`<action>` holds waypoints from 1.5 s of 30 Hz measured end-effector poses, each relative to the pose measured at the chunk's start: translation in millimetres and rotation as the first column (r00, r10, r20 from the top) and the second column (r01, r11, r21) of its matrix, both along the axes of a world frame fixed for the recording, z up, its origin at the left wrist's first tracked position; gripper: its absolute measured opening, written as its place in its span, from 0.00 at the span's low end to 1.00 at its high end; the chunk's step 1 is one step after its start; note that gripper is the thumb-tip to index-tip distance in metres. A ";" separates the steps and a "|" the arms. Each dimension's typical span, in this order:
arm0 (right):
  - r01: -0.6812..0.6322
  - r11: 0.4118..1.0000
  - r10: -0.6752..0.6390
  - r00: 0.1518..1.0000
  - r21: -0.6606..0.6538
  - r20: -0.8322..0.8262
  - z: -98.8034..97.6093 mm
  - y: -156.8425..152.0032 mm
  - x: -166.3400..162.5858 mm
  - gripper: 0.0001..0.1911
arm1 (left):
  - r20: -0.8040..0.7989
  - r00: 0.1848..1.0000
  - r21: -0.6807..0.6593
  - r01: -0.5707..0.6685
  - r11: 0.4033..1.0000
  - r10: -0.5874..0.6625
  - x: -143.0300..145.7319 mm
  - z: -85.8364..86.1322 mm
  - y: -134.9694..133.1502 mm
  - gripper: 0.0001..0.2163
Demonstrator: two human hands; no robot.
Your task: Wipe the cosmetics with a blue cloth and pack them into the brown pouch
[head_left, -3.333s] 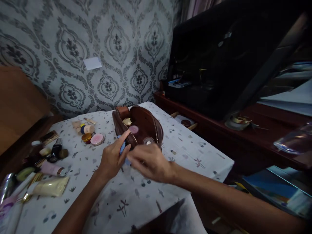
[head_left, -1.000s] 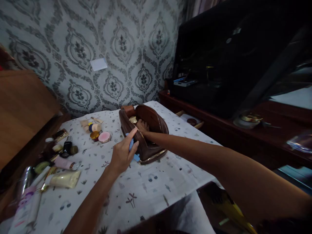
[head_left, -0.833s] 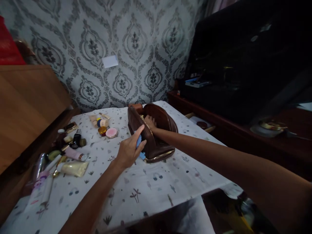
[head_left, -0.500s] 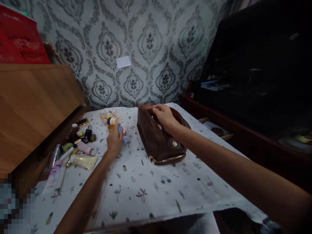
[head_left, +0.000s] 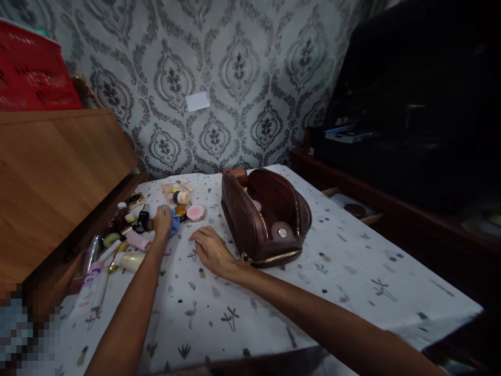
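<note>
My left hand [head_left: 162,222] is closed on a blue cloth [head_left: 175,222], among the cosmetics on the left side of the table. A round pink compact [head_left: 195,212] lies just right of the cloth, with an amber jar [head_left: 180,211] beside it. My right hand [head_left: 212,251] is over the tablecloth with its fingers stretched out and nothing in them. To its right stands a brown leather toiletry bag [head_left: 266,222], unzipped, its mouth gaping. A small pale item shows inside the bag; the rest of its contents is hidden.
Several tubes and bottles, among them a cream tube [head_left: 131,261] and a black bottle [head_left: 142,218], lie along the left edge. A wooden cabinet [head_left: 62,183] borders the table there. A dark television [head_left: 407,104] stands at the right.
My right hand has come out of the bag and moved left and toward me. My left hand has moved left with the blue cloth, leaving the pink compact in plain view.
</note>
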State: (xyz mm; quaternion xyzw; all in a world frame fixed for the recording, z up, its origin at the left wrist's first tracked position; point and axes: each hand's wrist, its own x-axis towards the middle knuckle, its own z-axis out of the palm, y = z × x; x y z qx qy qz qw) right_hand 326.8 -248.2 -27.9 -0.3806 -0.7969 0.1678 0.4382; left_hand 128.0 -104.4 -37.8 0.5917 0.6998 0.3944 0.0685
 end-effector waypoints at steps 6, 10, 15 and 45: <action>0.109 0.969 -0.147 0.976 -0.220 -0.161 -25.6 13.7 -5.2 0.13 | -0.058 0.988 0.005 0.142 0.990 -0.141 -1.3 -0.3 2.7 0.17; 0.143 0.942 -0.212 0.954 -0.302 -0.210 -32.2 18.0 -0.4 0.12 | -0.144 0.950 -0.044 0.272 0.961 -0.276 9.5 1.9 -7.9 0.20; 0.132 0.930 -0.221 0.947 -0.343 -0.233 -31.7 18.6 1.6 0.12 | -0.248 0.931 -0.074 0.258 0.963 -0.268 9.9 11.0 -29.0 0.20; -0.079 0.982 0.047 0.982 -0.169 -0.181 -37.2 13.9 6.6 0.35 | 0.241 0.733 0.033 0.649 0.760 -0.636 48.0 27.5 -96.1 0.18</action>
